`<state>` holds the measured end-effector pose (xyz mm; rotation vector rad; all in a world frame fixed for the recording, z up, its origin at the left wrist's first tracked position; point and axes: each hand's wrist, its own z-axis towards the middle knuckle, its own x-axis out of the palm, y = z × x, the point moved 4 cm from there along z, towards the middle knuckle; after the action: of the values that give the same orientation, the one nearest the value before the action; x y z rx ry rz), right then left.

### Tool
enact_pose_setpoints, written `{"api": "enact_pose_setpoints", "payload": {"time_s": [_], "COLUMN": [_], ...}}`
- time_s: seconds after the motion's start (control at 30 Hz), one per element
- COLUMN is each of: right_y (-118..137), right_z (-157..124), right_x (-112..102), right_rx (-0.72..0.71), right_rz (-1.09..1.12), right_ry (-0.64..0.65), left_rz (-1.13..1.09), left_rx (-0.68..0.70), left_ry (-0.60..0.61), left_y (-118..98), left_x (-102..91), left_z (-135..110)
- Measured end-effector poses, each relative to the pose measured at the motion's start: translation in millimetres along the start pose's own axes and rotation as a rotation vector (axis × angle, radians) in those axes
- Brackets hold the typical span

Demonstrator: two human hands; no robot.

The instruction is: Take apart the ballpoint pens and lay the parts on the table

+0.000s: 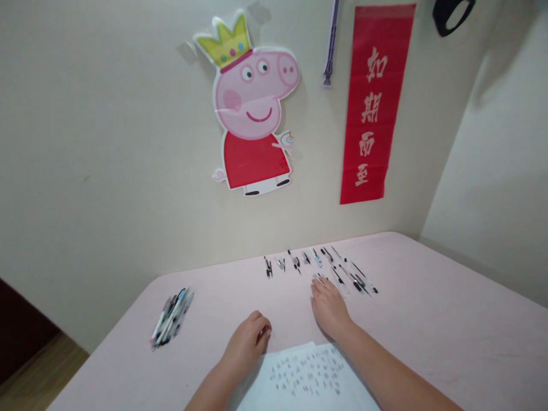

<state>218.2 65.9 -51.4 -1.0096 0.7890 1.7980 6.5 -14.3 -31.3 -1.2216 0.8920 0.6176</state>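
My left hand (248,342) rests on the pink table (428,319) with its fingers curled into a loose fist; I cannot make out anything in it. My right hand (327,308) lies flat with fingers stretched forward, its fingertips touching the near end of a row of several pens and pen parts (325,265) laid out near the wall. A white sheet of paper with handwriting (306,379) lies between my forearms at the near edge.
A pile of several pens (171,317) lies on the left part of the table. On the wall hang a cartoon pig cut-out (252,108) and a red banner with gold characters (372,103). The table's left edge drops to a wooden floor (38,377).
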Motion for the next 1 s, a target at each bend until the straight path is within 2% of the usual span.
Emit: {"api": "enact_pose_setpoints", "payload": {"time_s": [0.4,0.67,0.8,0.87,1.0], "right_y": [-17.0,-18.7,-0.8,15.5,48.3], "right_z": [2.4,3.8,3.4,0.7,-11.2], "right_x": [12.5,12.7,-3.8,-14.5,-26.0], "right_rx": [0.035,0.043,0.0,-0.045,-0.215], "right_rz": [-0.095,-0.049,0.064,0.158,0.284], "right_ry": [0.028,0.022,0.007,0.075,0.288], "left_rz": [0.004,0.013,0.014,0.023,0.028], "left_rx": [0.01,0.0,0.0,0.001,0.008], "left_ry": [-0.008,0.0,0.005,0.002,-0.014], "left_y": [1.8,2.2,1.9,2.1,3.1], "left_x": [2.5,2.4,2.3,2.5,3.6], "left_z": [-1.1,-1.3,-2.1,-2.3,-1.9]}}
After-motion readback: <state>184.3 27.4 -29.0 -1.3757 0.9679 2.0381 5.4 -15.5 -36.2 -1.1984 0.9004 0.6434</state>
